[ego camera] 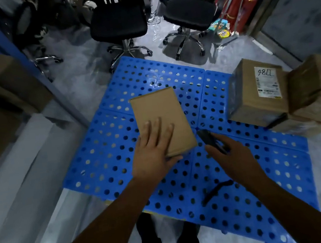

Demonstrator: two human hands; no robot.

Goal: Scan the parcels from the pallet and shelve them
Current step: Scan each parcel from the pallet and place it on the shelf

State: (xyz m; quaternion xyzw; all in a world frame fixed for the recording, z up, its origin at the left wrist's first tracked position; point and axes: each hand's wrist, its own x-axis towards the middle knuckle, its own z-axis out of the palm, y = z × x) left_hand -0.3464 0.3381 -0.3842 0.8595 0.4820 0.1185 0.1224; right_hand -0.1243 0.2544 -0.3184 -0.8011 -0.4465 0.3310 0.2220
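Observation:
A plain brown cardboard parcel [161,117] is held above the blue perforated pallet [107,157]. My left hand [153,152] holds its near end, fingers flat on top and thumb under the edge. My right hand [233,153] grips a black handheld scanner [209,139], whose nose points at the parcel's near right corner. A bigger parcel with a white label marked in pen [258,92] stands on the pallet's right side. Two more brown boxes [312,94] sit against it at the right edge.
Two black office chairs [120,20] stand on the grey floor beyond the pallet. A blue-framed shelf holding brown boxes [2,89] runs along the left. Red cylinders [240,8] lean at the back right. A black strap [217,190] lies on the pallet near my feet.

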